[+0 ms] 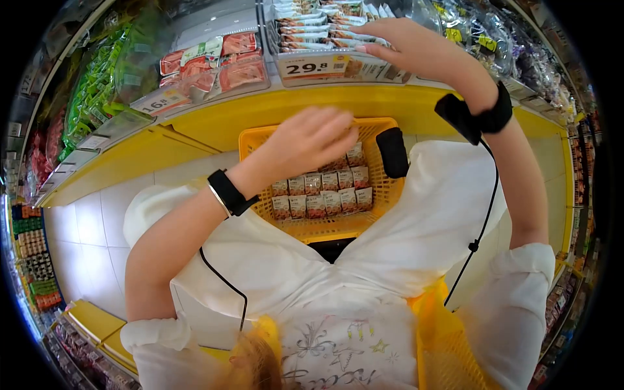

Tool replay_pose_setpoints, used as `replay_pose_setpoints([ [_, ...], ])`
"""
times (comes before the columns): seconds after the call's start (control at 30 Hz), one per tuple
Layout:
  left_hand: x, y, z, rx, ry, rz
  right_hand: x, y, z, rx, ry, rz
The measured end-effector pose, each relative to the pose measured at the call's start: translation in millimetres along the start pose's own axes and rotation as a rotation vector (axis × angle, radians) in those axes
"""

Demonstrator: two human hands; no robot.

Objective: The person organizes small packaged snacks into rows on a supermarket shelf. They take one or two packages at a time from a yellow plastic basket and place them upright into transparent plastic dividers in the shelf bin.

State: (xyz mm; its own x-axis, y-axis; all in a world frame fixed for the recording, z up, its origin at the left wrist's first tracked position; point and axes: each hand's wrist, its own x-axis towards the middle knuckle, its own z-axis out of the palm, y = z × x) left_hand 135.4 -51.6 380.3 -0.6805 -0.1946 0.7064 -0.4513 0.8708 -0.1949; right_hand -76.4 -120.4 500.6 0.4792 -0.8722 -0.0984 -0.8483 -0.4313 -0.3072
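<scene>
My left hand (311, 142), smeared by motion, hovers over a yellow plastic basket (252, 144). Whether its fingers hold anything does not show. Rows of small brown-and-white packets (331, 200) stand upright in that basket, partly covered by the hand. At the shelf, my right hand (406, 44) reaches over a clear bin (284, 70) behind a 29.8 price tag (311, 67). Its fingers are stretched out and apart, close to slim white-and-brown wrapped packets (305, 29) lined up there. No packet is visible in its grasp.
Left of that bin sits another holding red-and-white packs (240, 68); green bags (104, 84) hang farther left. Dark shiny bags (500, 49) fill the right shelf. A black pouch (391, 153) rests on the basket's right rim. Cables run from both wrist straps.
</scene>
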Motion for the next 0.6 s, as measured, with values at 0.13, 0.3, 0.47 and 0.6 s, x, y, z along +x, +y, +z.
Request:
replay_pose_setpoints([
  [0.13,-62,28,40,-0.286,-0.585,-0.330,7,66,45,-0.282,0.364,-0.471],
  [0.3,-193,38,119,-0.232,-1.405,-0.845,-17,71,47,-0.090,0.553,-0.461],
  [0.47,-256,63,199,-0.116,-1.018,-1.312,-44,68,35,-0.065,0.534,-0.381],
  [0.6,-250,78,240,0.347,-0.935,-1.222,-67,59,34,-0.108,0.586,-0.403],
])
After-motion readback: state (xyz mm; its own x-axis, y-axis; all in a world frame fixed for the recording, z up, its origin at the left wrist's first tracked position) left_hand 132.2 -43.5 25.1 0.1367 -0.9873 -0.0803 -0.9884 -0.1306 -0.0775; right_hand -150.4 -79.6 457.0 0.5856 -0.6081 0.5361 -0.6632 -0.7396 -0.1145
